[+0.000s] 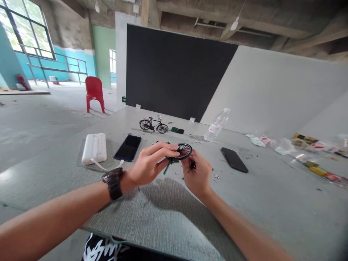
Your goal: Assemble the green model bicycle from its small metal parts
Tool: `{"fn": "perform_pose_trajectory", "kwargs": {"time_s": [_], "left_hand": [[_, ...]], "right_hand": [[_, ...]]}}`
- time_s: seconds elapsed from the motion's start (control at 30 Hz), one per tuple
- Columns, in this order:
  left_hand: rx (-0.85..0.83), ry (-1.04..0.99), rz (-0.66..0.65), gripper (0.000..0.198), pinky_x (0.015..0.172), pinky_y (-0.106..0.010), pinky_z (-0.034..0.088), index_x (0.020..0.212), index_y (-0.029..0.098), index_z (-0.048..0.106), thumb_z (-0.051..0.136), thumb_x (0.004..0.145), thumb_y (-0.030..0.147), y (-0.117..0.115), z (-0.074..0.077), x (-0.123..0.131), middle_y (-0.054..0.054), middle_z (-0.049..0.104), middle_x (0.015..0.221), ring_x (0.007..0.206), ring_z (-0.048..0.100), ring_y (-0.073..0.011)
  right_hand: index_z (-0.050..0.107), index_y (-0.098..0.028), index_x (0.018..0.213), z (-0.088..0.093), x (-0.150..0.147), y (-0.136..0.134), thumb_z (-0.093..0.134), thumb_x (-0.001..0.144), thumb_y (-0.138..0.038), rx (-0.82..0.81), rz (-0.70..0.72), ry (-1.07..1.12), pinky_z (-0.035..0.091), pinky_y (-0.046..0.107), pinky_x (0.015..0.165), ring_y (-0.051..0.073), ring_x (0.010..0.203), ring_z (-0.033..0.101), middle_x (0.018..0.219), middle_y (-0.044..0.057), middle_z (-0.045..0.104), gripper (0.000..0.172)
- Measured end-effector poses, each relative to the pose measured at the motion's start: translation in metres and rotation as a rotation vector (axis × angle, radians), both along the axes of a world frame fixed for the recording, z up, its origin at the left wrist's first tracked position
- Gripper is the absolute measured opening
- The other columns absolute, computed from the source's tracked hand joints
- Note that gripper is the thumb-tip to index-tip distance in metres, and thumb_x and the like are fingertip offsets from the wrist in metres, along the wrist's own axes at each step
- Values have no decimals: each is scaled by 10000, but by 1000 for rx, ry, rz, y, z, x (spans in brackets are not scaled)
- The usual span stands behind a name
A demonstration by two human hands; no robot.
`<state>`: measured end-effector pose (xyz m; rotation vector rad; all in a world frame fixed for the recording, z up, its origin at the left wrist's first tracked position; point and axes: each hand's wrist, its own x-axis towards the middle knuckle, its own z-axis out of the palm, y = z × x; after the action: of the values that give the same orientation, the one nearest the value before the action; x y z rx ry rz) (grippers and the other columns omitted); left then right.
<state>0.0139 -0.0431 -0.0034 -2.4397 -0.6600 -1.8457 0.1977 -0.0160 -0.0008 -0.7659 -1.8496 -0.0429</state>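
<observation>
My left hand (pixel 154 159), with a black watch on its wrist, grips a small model bicycle wheel (pixel 185 151) with black rim and spokes. Dark green frame parts (pixel 169 165) are joined to or held against the wheel, below my fingers. Close by on the right, my right hand (pixel 197 172) is curled with its fingertips at the wheel's near edge. A small dark piece (pixel 193 166) shows in its fist, too small to name. Beyond my hands a finished-looking black model bicycle (pixel 153 124) stands upright on the table.
A white power bank (pixel 94 148) is cabled to a phone (pixel 127 148) on the left. To the right lie another dark phone (pixel 234 159) and a tilted-looking clear bottle (pixel 216 125). Small green and black pieces (pixel 177 130) and plastic packaging (pixel 320 145) lie farther off.
</observation>
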Motion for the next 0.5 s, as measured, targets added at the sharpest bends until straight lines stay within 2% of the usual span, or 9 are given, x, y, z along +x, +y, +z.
{"fn": "perform_pose_trajectory", "kwargs": {"time_s": [0.2,0.37,0.5], "left_hand": [[29,22,14,302,983,-354,570,1166,206,624,514,952,24,-3,1,2,-102,686,1199,1166,660,-187],[-10,-39,37,245,917,-346,588,1129,185,617,576,932,45,-2,0,4,-100,689,1108,1090,675,-195],[36,-27,52,247,914,-367,591,1149,175,609,569,940,51,-1,-1,4,-115,677,1119,1101,667,-203]], "right_hand": [[552,-223,764,-4,2,1,501,990,-348,-126,64,27,365,246,486,113,473,420,559,-37,492,263],[616,-216,755,3,5,3,588,958,-349,78,-27,-43,390,260,529,121,495,468,577,-6,554,244],[631,-209,843,6,1,0,516,1004,-320,-47,99,-6,385,242,478,107,461,474,628,-12,615,227]]}}
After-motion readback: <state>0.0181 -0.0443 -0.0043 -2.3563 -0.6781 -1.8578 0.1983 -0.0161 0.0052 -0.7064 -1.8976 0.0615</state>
